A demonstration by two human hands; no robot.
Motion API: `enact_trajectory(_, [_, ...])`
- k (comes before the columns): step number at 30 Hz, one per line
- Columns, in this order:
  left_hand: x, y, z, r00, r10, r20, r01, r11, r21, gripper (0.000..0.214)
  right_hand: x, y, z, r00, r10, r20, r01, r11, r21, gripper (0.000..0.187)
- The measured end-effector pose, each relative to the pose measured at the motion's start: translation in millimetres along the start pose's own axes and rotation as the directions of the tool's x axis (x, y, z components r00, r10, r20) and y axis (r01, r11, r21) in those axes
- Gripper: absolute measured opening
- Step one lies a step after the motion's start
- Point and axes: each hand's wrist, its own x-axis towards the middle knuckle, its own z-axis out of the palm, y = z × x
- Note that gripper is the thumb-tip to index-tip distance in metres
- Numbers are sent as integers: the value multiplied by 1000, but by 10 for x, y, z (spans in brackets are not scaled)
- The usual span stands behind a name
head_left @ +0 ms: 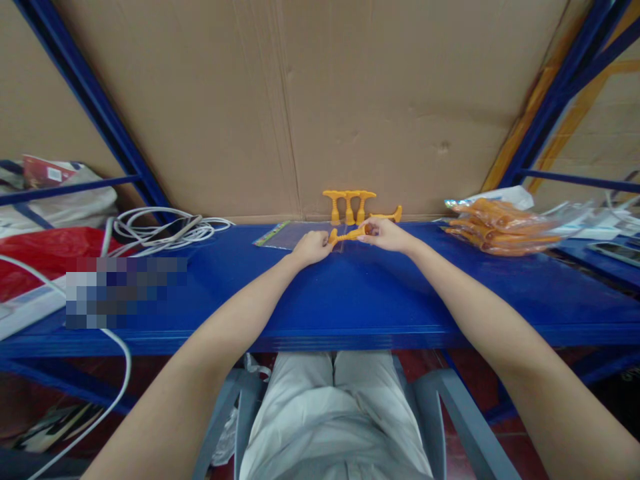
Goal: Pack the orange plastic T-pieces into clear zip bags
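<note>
An orange plastic toy hammer lies sideways between my hands, just above the blue tabletop. My left hand is closed at its head end, and my right hand pinches the handle end. Behind them, several matching orange toy hammers lean upright in a row against the cardboard. Another toy hammer lies on its side, just beyond my right hand. A clear plastic bag with a colourful header strip lies flat by my left hand, partly hidden under it.
Clear packs of orange pieces are piled at the right. Coiled white cable and a red plastic bag lie at the left. Blue rack posts flank the cardboard wall behind the table.
</note>
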Motion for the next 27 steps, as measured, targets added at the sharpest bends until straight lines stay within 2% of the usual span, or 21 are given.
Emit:
enact_trajectory(4, [40,-61,81,992,89,-88,-97,991,-87,18,13,14,54,998,-53,-24,54,997,63,25])
enact_trajectory(8, [60,-91,120,984,129,-123,-146,979,-143,12,22,1,182,997,-64,-48,67,996,58,30])
enact_trajectory(13, [40,-69,115,974,187,-128,-207,964,-166,13,22,-48,316,996,-83,-39,82,996,-27,28])
enact_trajectory(18, [25,-31,80,968,214,-135,-236,954,-186,19,-16,-134,316,996,-76,-37,69,986,-149,29])
enact_trajectory(20, [32,-46,19,978,126,-166,-154,973,-169,25,-30,-162,303,998,-52,-40,45,984,-172,29])
enact_trajectory(22, [37,-104,-71,977,-62,-202,38,992,-122,30,-38,-177,296,999,-34,-38,26,983,-181,30])
enact_trajectory(23, [35,-154,-119,957,-189,-220,171,981,-96,32,-39,-180,294,999,-30,-34,23,983,-183,31])
enact_trajectory(25, [16,-288,-203,872,-432,-230,428,901,-70,37,-37,-174,298,999,-32,-30,26,983,-182,32])
enact_trajectory(27, [-17,-452,-253,772,-601,-209,598,797,-83,44,-30,-158,307,999,-39,-34,32,983,-180,33])
